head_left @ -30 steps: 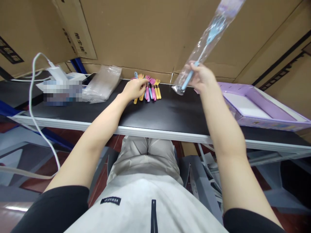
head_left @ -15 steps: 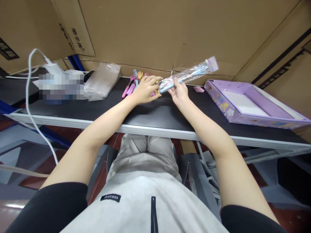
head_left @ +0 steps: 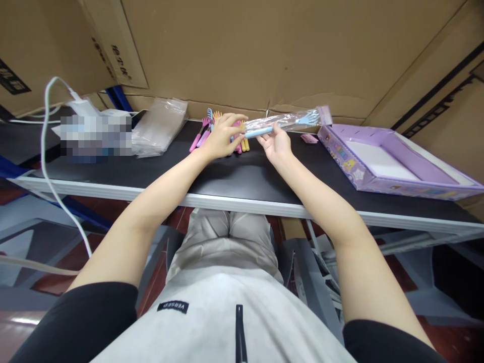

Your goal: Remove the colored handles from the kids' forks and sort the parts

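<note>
A light blue back scratcher (head_left: 260, 132) with a claw-like head lies inside a clear plastic bag (head_left: 289, 120) with a purple header at its right end. My right hand (head_left: 279, 144) is closed around the middle of the bagged back scratcher, tilting it slightly up to the right. At the bag's left end, my left hand (head_left: 222, 137) has its fingers and thumb closed on the plastic edge. Under and beside my left hand lie several loose back scratchers (head_left: 199, 135) in pink, blue, purple and yellow, partly hidden by it.
A stack of clear bags (head_left: 161, 126) lies to the left, near a white cable (head_left: 44, 131) and a blurred object (head_left: 94, 133). On the right stands a shallow purple display box (head_left: 378, 182). A small pink packet (head_left: 309, 138) lies beside it. Cardboard (head_left: 287, 55) walls the back.
The bag's right end has dropped, so the back scratcher lies flatter. Its blue claw now shows more clearly. My left hand has shifted slightly left, uncovering yellow handles.
</note>
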A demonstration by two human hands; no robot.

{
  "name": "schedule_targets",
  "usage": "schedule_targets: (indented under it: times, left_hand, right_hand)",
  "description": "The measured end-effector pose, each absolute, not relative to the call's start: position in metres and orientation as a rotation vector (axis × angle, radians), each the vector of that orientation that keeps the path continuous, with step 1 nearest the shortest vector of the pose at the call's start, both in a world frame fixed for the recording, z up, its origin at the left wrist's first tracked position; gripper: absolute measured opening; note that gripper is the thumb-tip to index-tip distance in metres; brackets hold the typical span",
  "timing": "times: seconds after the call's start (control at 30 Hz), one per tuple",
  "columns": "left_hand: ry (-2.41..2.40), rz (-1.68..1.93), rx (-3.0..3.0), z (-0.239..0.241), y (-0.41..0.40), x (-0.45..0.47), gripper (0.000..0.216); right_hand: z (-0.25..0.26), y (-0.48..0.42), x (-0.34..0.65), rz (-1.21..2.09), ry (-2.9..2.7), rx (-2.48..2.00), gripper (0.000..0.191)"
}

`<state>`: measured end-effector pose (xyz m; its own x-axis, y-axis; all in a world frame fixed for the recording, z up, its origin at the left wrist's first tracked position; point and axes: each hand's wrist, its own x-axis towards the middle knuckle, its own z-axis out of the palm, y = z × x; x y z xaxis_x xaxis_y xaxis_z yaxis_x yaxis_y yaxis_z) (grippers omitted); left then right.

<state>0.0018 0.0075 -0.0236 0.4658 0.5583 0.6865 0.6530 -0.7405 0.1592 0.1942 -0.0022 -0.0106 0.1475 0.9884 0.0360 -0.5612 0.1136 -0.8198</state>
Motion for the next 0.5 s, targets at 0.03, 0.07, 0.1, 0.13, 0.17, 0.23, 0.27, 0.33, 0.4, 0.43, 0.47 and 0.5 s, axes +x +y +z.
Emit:
schedule_targets:
  times: [0.03, 0.07, 0.1, 0.13, 0.17, 0.23, 0.27, 0.33, 0.4, 0.43, 0.47, 0.5]
  left_hand:
    - [-1.079, -1.133, -2.577, -0.0234, 0.0070, 0.0019, 0.040]
    - [-1.085, -1.132, -2.573, -0.0233, 0.0066, 0.0020, 0.039]
    - [-1.088, -1.133, -2.570, -0.0232, 0.0063, 0.0021, 0.037]
    - [-1.090, -1.136, -2.566, -0.0232, 0.0061, 0.0022, 0.035]
    - [-1.091, -1.141, -2.562, -0.0234, 0.0062, 0.0023, 0.033]
    - [-1.094, -1.150, -2.554, -0.0242, 0.0071, 0.0027, 0.028]
    - [-1.096, -1.155, -2.551, -0.0249, 0.0079, 0.0029, 0.026]
    - [-1.109, -1.166, -2.545, -0.0265, 0.0099, 0.0032, 0.023]
    - [-1.127, -1.176, -2.541, -0.0282, 0.0122, 0.0034, 0.021]
    - [-1.135, -1.179, -2.540, -0.0290, 0.0133, 0.0033, 0.021]
    - [-1.141, -1.182, -2.540, -0.0295, 0.0142, 0.0031, 0.021]
    - [-1.142, -1.185, -2.540, -0.0299, 0.0151, 0.0029, 0.022]
  right_hand:
    - [-0.0106, -0.0024, 0.1942, 1.291, -0.708, -0.758, 0.026]
    - [-0.0108, -0.0025, 0.1941, 1.296, -0.704, -0.751, 0.026]
    - [-0.0110, -0.0027, 0.1940, 1.301, -0.696, -0.742, 0.025]
    - [-0.0113, -0.0028, 0.1938, 1.304, -0.686, -0.734, 0.025]
    - [-0.0116, -0.0028, 0.1935, 1.305, -0.676, -0.729, 0.025]
    - [-0.0122, -0.0026, 0.1928, 1.299, -0.662, -0.729, 0.025]
    - [-0.0126, -0.0024, 0.1924, 1.295, -0.659, -0.732, 0.026]
    - [-0.0135, -0.0019, 0.1917, 1.290, -0.659, -0.737, 0.027]
    - [-0.0145, -0.0012, 0.1912, 1.291, -0.672, -0.741, 0.029]
    - [-0.0150, -0.0009, 0.1911, 1.293, -0.681, -0.744, 0.031]
    - [-0.0154, -0.0006, 0.1910, 1.296, -0.688, -0.748, 0.032]
    - [-0.0157, -0.0003, 0.1910, 1.298, -0.692, -0.752, 0.033]
